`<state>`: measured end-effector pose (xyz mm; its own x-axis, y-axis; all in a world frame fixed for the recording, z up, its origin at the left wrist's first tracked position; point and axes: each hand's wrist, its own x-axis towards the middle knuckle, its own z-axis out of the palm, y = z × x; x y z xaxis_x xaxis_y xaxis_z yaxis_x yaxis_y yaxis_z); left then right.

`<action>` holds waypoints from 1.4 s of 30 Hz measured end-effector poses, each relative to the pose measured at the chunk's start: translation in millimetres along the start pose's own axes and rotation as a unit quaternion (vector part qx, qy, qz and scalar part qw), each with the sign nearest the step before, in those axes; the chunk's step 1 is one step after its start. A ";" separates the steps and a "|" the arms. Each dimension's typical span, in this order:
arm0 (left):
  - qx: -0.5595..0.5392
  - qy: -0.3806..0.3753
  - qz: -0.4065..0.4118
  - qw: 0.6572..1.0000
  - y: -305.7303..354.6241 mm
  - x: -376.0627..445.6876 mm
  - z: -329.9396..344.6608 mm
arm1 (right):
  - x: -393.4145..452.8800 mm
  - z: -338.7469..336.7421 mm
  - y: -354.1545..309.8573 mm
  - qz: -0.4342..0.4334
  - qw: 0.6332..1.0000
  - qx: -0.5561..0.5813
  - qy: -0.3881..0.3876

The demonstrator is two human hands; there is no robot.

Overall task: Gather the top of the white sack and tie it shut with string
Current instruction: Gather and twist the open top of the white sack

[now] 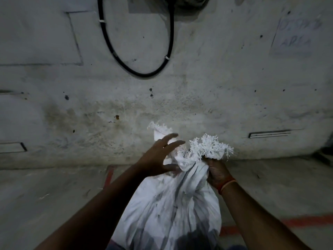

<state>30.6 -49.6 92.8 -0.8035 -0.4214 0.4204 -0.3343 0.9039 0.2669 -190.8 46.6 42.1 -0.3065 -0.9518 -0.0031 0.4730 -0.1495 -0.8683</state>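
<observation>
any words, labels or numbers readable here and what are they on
"AREA": faint second line on a pale paper sign stuck to the wall, upper right; a likely reading only.
The sign's first line is too blurred to read.
White sack: no print visible.
Red floor lines: plain marks, no text.

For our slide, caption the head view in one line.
Right hand clutches the white sack's gathered neck; open left hand reaches in.

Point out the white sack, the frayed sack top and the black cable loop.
white sack [173, 201], head view, creased body.
frayed sack top [210, 147], head view, loose fringe.
black cable loop [144, 75], head view, bottom of loop.
</observation>
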 end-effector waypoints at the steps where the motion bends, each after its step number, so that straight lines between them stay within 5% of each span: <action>1: -0.031 -0.015 0.003 0.999 0.3 7.7 0.0 | 0.5 5.1 -0.5 0.000 1.000 0.005 -0.013; 6: -0.010 -0.018 -0.075 0.997 -3.9 28.4 -1.3 | 12.1 12.7 7.6 0.008 0.999 0.038 -0.023; 13: -0.022 -0.157 -0.056 0.986 -17.0 21.1 8.0 | 20.3 23.4 17.4 0.051 0.991 0.095 -0.077; 19: -0.074 -0.072 -0.125 0.987 -19.1 23.7 9.0 | 26.9 22.3 15.0 0.056 0.993 0.091 -0.052; 25: -0.121 0.048 -0.271 0.954 -14.3 40.4 12.9 | 34.3 43.2 13.4 -0.070 0.997 -0.028 0.005; 30: -0.098 0.119 -0.361 0.920 -21.8 54.1 20.4 | 37.7 62.9 19.3 -0.050 0.995 -0.063 -0.065; 34: -0.106 0.142 -0.346 0.921 -24.6 61.5 13.3 | 47.2 72.4 29.9 -0.054 0.992 -0.058 -0.099; 39: -0.125 0.137 -0.267 0.946 -25.0 74.4 -6.2 | 71.5 75.3 41.3 -0.059 0.998 -0.031 0.010; 42: -0.184 0.150 -0.228 0.944 -30.1 77.2 -8.4 | 83.4 79.8 41.7 -0.040 0.999 -0.012 0.005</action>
<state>-17.2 -109.9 124.5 -0.4239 -0.8122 0.4009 -0.3739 0.5600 0.7393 -130.7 -60.4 45.3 -0.3510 -0.9344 0.0608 0.4272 -0.2176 -0.8776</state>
